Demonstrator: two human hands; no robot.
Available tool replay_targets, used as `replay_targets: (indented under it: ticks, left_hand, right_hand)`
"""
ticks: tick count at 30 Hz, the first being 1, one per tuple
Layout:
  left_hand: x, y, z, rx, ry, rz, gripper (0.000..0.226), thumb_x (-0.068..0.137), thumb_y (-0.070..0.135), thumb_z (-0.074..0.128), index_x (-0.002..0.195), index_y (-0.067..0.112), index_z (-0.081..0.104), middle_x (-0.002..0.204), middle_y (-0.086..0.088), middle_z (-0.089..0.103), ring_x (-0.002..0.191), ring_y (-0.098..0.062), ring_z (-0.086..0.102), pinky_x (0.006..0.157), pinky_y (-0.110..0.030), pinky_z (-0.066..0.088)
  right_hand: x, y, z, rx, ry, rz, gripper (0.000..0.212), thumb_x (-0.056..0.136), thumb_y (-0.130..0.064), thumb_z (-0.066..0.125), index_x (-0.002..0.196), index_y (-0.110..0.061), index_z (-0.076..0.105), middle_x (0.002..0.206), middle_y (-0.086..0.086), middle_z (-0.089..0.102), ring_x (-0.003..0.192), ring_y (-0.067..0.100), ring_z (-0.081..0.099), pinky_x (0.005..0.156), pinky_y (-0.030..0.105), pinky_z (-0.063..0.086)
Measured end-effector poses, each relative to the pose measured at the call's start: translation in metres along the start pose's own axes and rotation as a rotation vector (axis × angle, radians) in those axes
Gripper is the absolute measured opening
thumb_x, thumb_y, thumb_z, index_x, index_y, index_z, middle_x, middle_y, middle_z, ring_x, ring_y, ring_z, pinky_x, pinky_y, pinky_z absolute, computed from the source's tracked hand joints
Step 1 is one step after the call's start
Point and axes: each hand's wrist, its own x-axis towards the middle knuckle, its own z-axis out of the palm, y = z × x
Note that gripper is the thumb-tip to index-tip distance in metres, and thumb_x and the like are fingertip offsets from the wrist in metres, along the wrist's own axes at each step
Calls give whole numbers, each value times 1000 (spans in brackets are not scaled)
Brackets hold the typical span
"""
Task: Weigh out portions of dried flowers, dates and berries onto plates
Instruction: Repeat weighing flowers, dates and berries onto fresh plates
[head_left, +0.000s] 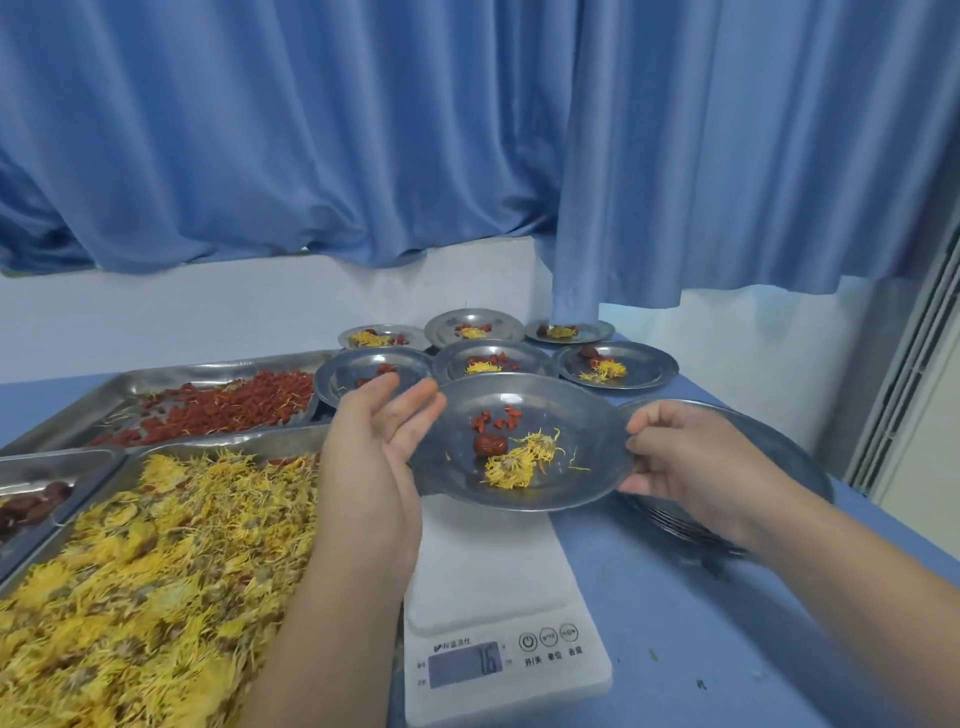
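Plate (571, 415) of steel lies between my hands, over the far end of the white scale (488, 571); whether it touches the platform I cannot tell. My right hand (691, 462) pinches its right rim. My left hand (374, 441) has straight fingers, palm toward the left rim, gripping nothing. On the plate lie dried chrysanthemums (519, 462), one date (489, 445) and a few red berries (496, 418). Just beyond stand six filled plates (639, 382); a stack of bare plates (779, 447) sits under my right wrist.
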Motion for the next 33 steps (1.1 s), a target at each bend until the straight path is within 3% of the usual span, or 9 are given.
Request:
replay_targets:
  ticks: [6, 9, 14, 18, 20, 22, 24, 30, 33]
  left_hand:
    - [24, -23, 54, -11, -26, -71, 17, 95, 23, 49, 106, 20, 63, 94, 1, 77, 100, -17, 71, 109, -40, 24]
    - [33, -34, 71, 5, -41, -107, 13, 96, 22, 50, 100, 23, 63, 101, 1, 74, 109, -18, 65, 112, -38, 31]
    - [34, -42, 74, -10, -40, -118, 16, 96, 23, 51, 101, 22, 65, 105, -1, 74, 108, -19, 67, 95, -32, 47]
    - [30, -45, 77, -103, -89, -192, 21, 97, 22, 47, 103, 17, 66, 105, -5, 75, 106, -23, 69, 87, -34, 51]
    - [29, -46, 78, -153, -108, -246, 21, 96, 23, 47, 103, 16, 66, 104, -7, 76, 105, -25, 69, 88, -36, 51]
    - [30, -46, 79, -195, -120, -294, 22, 94, 23, 49, 105, 14, 66, 104, -8, 76, 104, -28, 70, 92, -40, 50]
    - [31, -47, 78, -224, -125, -332, 26, 91, 24, 51, 109, 12, 66, 104, -9, 76, 103, -29, 71, 94, -42, 49]
    - [34, -50, 74, -298, -144, -398, 38, 79, 26, 59, 114, 12, 65, 104, -10, 75, 98, -30, 72, 93, -44, 49]
    - [36, -52, 72, -292, -93, -408, 33, 86, 26, 55, 114, 12, 66, 102, -10, 76, 95, -30, 73, 91, -43, 49]
  right_hand:
    - [40, -29, -41, -8, 96, -68, 29, 88, 13, 44, 70, -8, 50, 55, 8, 58, 43, 15, 59, 43, 22, 50]
    - [62, -37, -56, -5, 149, -55, 30, 86, 12, 45, 64, -8, 49, 49, 6, 57, 42, 15, 57, 44, 23, 52]
    - [106, -43, -67, -11, 262, -38, 29, 84, 15, 44, 63, -4, 51, 53, 11, 58, 48, 22, 61, 51, 29, 55]
    - [144, -42, -70, -6, 341, 8, 17, 84, 16, 45, 78, 4, 57, 70, 18, 64, 60, 28, 65, 63, 33, 56]
    - [163, -39, -71, 20, 387, 41, 18, 85, 16, 45, 94, 8, 58, 80, 20, 65, 56, 26, 66, 57, 31, 57]
    - [180, -37, -73, 31, 447, 66, 24, 86, 16, 46, 106, 9, 57, 83, 20, 64, 48, 24, 64, 40, 24, 52]
    - [195, -34, -75, 13, 501, 85, 29, 87, 14, 47, 115, 9, 56, 90, 21, 62, 54, 27, 61, 32, 23, 48]
    - [230, -17, -84, -30, 559, 131, 41, 85, 17, 42, 123, 4, 51, 107, 19, 56, 80, 34, 61, 30, 29, 49]
    - [239, -5, -88, -36, 573, 169, 36, 86, 16, 41, 116, -1, 51, 95, 19, 57, 67, 30, 58, 27, 28, 46]
